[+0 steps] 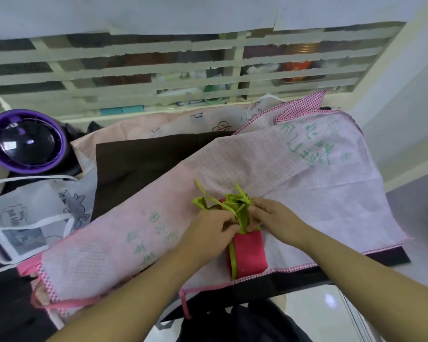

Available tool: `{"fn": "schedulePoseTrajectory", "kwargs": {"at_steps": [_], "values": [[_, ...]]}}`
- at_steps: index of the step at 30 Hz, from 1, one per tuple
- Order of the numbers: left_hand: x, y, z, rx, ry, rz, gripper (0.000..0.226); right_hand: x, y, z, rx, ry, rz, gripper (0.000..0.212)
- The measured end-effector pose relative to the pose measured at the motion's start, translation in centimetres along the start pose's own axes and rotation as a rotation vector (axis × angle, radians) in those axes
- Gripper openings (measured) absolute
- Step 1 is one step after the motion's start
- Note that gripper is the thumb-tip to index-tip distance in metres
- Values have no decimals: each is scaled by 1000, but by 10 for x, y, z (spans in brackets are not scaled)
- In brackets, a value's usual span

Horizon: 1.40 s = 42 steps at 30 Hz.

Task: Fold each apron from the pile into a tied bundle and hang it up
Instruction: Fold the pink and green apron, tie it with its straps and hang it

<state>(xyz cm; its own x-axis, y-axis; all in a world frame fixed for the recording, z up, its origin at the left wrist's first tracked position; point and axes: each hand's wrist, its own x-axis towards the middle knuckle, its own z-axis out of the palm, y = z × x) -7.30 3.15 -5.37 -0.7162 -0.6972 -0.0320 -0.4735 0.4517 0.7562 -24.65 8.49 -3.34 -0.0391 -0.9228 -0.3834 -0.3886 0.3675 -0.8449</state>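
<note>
Near side of the bundle [251, 253], tabletop [371, 259]: its dark edge runs just past the bundle's near end. Dark cloth [232, 324] hangs below it, so there is little room to draw the bundle nearer.
Bundle: a red roll with green trim that lies on the checked apron [319, 188]. Its long axis runs near to far, leaning slightly left at the far end. The gathered green end is the far one.
Left grip [213, 229]: at the left of the bundle's far end. The fingers are curled and pinch green cloth at the tie.
Right grip [269, 215]: at the right of the same end, just across from the left. Its fingertips pinch the green straps [226, 206] where they cross.
Nearer grip: neither, as both sit at the far end, one on each side.
Straps: they rise from the bundle's far end and splay far-left, with the loose ends free.
Step, as I judge it: the knot is being made and is not yet drawn tight. Tightening would pull the straps sideways, across the long axis.
Open room: flat apron lies left and right of the bundle, and nothing stands in either pull path.
Left of the bundle: a second pink apron [104, 245]. Past that lies a white apron [32, 208] with loose ties that could snag.
Far-left of the bundle: brown cloth [139, 164], then a purple fan [26, 141].
Beyond the bundle: a window grille [158, 70]. No hook or rail for hanging shows.
</note>
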Motion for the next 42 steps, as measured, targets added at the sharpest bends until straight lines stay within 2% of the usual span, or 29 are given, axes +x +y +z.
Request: {"fn": "schedulePoseTrajectory", "kwargs": {"at_steps": [3,5,7,9,12,15,18,19,21,24,26,27,29,31,34,38,42], "values": [[-4,12,19,-88,25,-101,9,-6,7,3,30,71,7,25],[-6,16,31,-156,82,-214,15,-10,11,5,142,107,32,27],[-4,15,38,-153,143,-290,18,-15,16,6,306,146,63,28],[-2,13,41,-114,185,-291,14,-24,22,4,320,247,66,30],[-1,9,41,2,206,-201,15,-44,26,-2,59,302,39,29],[2,11,43,213,203,-83,21,-57,11,0,-355,97,-78,25],[3,19,41,297,208,5,23,-46,-1,9,-490,41,-290,18],[2,17,42,289,234,47,24,-40,-3,10,-488,40,-307,16],[-2,11,41,182,181,16,29,-33,-4,10,-459,24,-277,15],[-3,1,34,-49,-150,-171,30,-29,-6,10,-406,-25,-222,16],[-3,0,28,-237,-243,-207,27,-26,-9,12,-392,-58,-200,17],[-3,2,26,-312,-239,-217,26,-24,-11,12,-397,-64,-184,18],[0,4,22,-368,-231,-271,9,-20,-15,12,-406,-65,-157,21],[2,6,21,-348,-211,-319,28,-18,-18,12,-404,-64,-154,22],[3,7,21,-290,-215,-319,35,-21,-17,10,-374,-89,-150,23],[2,7,24,-268,-227,-303,24,-24,-17,2,-172,-132,-53,24],[2,9,30,-288,-163,-297,23,-23,-14,-5,67,-42,85,25]]}}
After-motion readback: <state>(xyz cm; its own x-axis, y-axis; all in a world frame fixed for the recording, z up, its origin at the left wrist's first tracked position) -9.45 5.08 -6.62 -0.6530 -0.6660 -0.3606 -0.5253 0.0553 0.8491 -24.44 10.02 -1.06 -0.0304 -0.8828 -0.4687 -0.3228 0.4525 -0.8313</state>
